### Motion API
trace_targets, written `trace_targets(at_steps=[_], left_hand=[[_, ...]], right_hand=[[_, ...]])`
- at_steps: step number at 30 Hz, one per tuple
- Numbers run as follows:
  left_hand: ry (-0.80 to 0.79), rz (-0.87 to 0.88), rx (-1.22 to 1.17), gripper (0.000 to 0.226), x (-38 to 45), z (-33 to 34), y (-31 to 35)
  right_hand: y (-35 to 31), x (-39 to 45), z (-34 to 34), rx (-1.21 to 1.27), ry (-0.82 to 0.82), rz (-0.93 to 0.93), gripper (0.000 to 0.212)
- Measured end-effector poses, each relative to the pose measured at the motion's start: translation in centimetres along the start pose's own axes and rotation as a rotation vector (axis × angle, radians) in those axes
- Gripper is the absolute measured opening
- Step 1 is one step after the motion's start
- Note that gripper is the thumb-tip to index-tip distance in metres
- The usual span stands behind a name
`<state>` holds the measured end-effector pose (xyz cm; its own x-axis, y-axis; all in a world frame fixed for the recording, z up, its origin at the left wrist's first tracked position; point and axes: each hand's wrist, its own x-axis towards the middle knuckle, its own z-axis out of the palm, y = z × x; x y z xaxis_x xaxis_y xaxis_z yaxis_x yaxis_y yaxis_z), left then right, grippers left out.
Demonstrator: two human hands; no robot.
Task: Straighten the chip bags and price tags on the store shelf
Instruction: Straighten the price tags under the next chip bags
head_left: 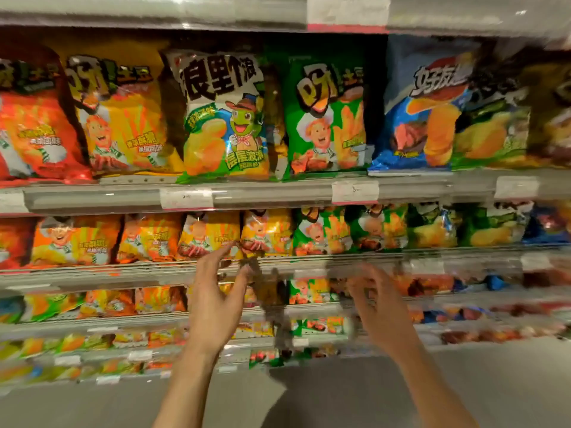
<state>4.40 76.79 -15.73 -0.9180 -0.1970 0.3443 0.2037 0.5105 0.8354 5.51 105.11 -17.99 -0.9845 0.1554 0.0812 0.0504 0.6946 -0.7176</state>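
Glossy foil chip bags stood crowded along the shelves, puffed and crinkled: a red bag [37, 125] toward the left edge, a yellow bag [123, 118], a white bag [224, 118] with a green cartoon figure, a green bag [327, 118] and a blue bag [420, 118] tilted toward the right. Paper price tags [355, 192] sat in the clear plastic strip along the shelf [262, 196] front edge. Smaller bags [210, 236] packed the row below. Both hands hovered in open air before the lower shelves, apart from each other: the left hand [216, 301] spread with fingers straight, the right hand [380, 304] blurred, fingers loosely curled, holding nothing.
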Motion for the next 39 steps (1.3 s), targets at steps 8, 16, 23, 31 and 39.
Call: trace_targets(at_steps=[8,16,23,31,39], left_hand=[[0.058,0.092,0.083,0.043,-0.7,6.5,8.0],[0.008,0.323,0.348,0.046,4.0,8.8,12.0],[-0.118,0.561,0.601,0.037,10.1,10.3,11.7],[-0.124,0.623,0.468,0.032,11.7,10.7,10.0],[-0.093,0.63,0.418,0.032,11.6,10.8,9.9]], right_hand=[[5.0,4.2,-9.5,0.062,0.023,-0.106,0.062],[3.3,9.5,-13.6,-0.055,0.145,-0.269,0.041],[-2.8,13.6,-12.1,-0.156,0.115,-0.571,0.031],[-2.9,15.2,-11.1,-0.108,0.145,-0.634,0.025],[-8.0,15.6,-12.9,0.193,0.133,-0.495,0.019]])
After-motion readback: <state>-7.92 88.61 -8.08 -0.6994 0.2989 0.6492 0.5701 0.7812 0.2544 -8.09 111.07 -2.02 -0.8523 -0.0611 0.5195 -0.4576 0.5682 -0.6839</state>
